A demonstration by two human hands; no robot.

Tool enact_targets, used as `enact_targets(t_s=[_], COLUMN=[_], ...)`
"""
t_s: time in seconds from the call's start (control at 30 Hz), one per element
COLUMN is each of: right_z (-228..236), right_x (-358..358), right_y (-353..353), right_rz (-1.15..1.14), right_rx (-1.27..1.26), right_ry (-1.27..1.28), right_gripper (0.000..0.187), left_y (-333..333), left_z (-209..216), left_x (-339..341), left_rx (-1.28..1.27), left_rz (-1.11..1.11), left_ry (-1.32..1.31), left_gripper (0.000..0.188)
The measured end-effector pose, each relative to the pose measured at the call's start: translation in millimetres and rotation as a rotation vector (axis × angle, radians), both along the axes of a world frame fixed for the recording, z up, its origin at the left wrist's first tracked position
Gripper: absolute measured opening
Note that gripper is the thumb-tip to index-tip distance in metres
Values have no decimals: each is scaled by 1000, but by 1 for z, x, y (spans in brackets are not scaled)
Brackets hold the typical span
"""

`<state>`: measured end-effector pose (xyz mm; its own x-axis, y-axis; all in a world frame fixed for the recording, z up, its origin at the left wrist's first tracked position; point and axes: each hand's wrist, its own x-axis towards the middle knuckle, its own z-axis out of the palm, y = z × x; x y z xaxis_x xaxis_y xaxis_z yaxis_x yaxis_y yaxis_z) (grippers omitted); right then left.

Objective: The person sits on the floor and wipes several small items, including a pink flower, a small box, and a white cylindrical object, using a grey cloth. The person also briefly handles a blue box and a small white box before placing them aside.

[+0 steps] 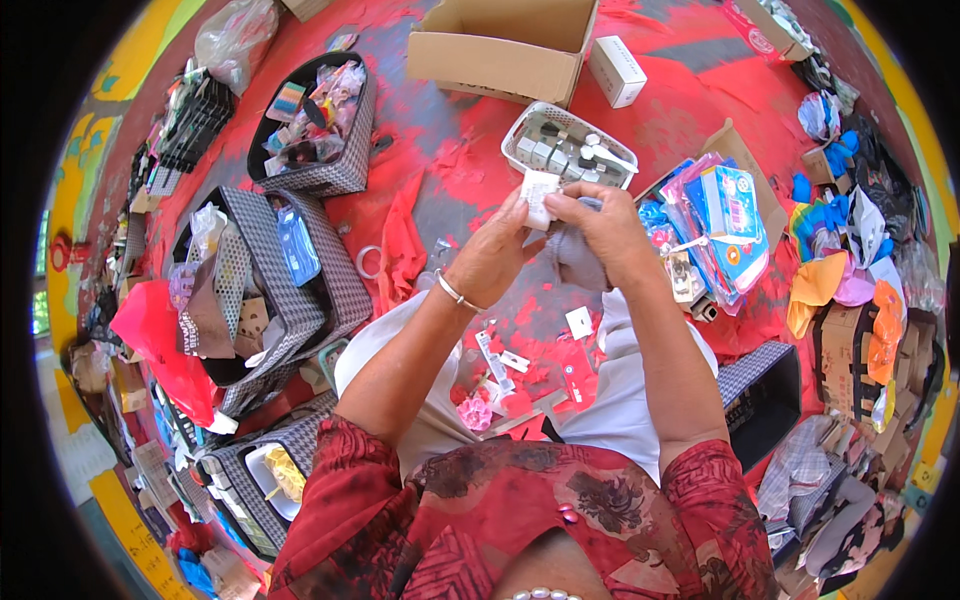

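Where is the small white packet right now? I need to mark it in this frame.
In the head view it is just above centre: the white packet is pinched between the left hand and the right hand, just below the white basket of small boxes.

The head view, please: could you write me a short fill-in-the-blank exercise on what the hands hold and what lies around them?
1. Both hands, the left hand and the right hand, hold a small ____ packet.
2. The left wrist wears a ____.
3. Just beyond the hands stands a white basket holding small ____.
4. Behind it stands an open ____ box.

Missing words: white; bracelet; boxes; cardboard
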<state>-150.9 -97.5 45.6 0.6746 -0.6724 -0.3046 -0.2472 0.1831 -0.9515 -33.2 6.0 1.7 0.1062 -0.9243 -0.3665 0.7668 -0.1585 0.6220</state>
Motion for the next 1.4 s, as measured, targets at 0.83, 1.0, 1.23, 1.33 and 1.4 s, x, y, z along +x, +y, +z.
enact_targets(t_s=[0.83, 1.0, 1.23, 1.33, 1.4], right_z=[-14, -5, 5, 3, -1], right_x=[11, -9, 2, 13, 20], right_y=[19, -11, -8, 12, 24], right_rz=[-164, -349, -392, -243, -10], right_rx=[-1280, -883, -553, -815, -999], right_ry=[200, 208, -1, -93, -13], right_gripper=[10, 17, 21, 20, 20], left_y=[8, 7, 4, 3, 3], left_z=[-7, -2, -10, -16, -20], left_x=[18, 18, 20, 5, -5], left_rx=[213, 206, 247, 261, 154], left_rz=[-106, -17, 30, 125, 216], left_ry=[317, 201, 332, -29, -390], left_gripper=[29, 34, 31, 30, 30])
